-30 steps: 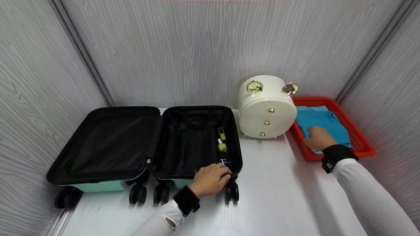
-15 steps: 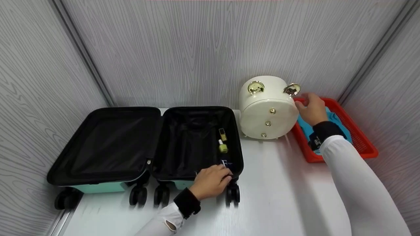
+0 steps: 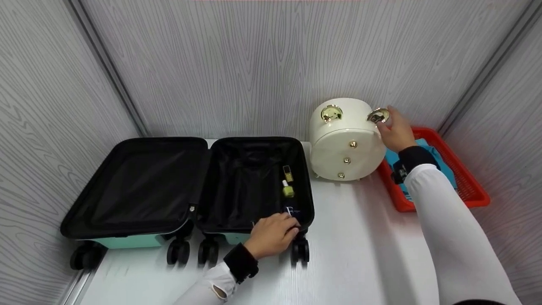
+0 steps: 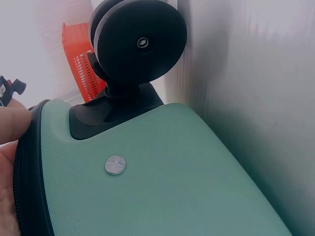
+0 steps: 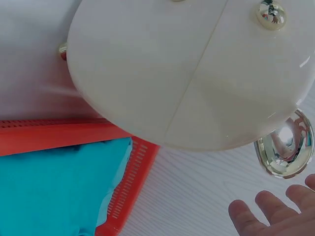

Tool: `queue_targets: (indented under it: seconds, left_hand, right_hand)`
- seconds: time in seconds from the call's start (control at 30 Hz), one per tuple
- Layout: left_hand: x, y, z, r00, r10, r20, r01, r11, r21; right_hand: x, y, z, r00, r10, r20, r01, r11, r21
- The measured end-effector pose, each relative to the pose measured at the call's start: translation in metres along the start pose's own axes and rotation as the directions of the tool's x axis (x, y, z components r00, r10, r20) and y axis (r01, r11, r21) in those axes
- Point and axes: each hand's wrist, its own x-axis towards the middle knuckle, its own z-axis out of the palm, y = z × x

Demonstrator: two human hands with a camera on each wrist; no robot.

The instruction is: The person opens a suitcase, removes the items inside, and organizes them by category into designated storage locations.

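Observation:
An open suitcase [image 3: 254,182] lies with its black-lined halves side by side. My left hand [image 3: 271,235] grips the front rim of its right half; the left wrist view shows the green shell [image 4: 162,187] close up. Inside lie a small gold-and-black item [image 3: 288,173], a small green bottle with a white cap [image 3: 288,189] and, partly hidden by my fingers, a dark item with white lettering [image 3: 291,210]. My right hand [image 3: 398,129] is at the right gold ear [image 3: 379,115] of a round white case [image 3: 345,154] with three gold knobs. Its fingers are spread near the ear [image 5: 285,145].
Right of the white case stands a red plastic basket [image 3: 474,186] holding folded blue cloth [image 3: 442,163]. Grey wood-grain walls [image 3: 254,76] close in the white tabletop [image 3: 347,237]. Black wheels [image 3: 301,250] stick out at the suitcase's front.
My right hand has moved from over the blue cloth, up and left to the white case's right ear. The left hand stays on the suitcase rim.

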Motion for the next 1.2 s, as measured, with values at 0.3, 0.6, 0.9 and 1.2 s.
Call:
queue_targets:
  seconds: [0.3, 0.6, 0.9, 1.2]
  left_hand:
    - [0.002, 0.002, 0.002, 1.0, 0.002, 0.011, -0.002, 1.0, -0.01]
    - [0.004, 0.0, 0.0, 0.999, -0.012, 0.042, 0.013, 1.0, -0.016]
    - [0.007, -0.004, 0.0, 0.999, -0.023, 0.036, 0.024, 0.999, -0.039]
    - [0.006, -0.013, -0.006, 0.998, -0.004, 0.069, 0.01, 0.996, -0.086]
  right_hand:
    - [-0.001, -0.002, -0.004, 0.996, -0.04, 0.075, 0.045, 0.997, -0.064]
    - [-0.012, -0.011, -0.006, 0.998, -0.029, 0.047, 0.03, 0.999, -0.022]
    - [-0.02, -0.009, -0.011, 0.998, -0.054, 0.015, 0.054, 0.998, 0.017]
    - [-0.043, 0.0, -0.008, 0.998, -0.062, -0.013, 0.062, 0.998, -0.001]
